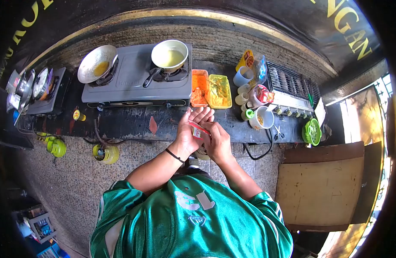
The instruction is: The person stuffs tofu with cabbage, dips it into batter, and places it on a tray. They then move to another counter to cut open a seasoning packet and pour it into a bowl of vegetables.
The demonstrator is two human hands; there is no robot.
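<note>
My left hand is held palm up in front of the counter edge, its fingers stretched out. Over that palm is a small red and white sachet. The fingers of my right hand are closed on the sachet from the right side. Whether anything lies loose in the left palm cannot be made out. Just beyond my hands stand an orange tub with reddish food and a yellow-green tub with food pieces in a sauce.
A two-burner stove bears a wok and a white saucepan with yellowish liquid. On the right are cups, a white container, scissors, a grill and a green basket. Gas cylinders stand below.
</note>
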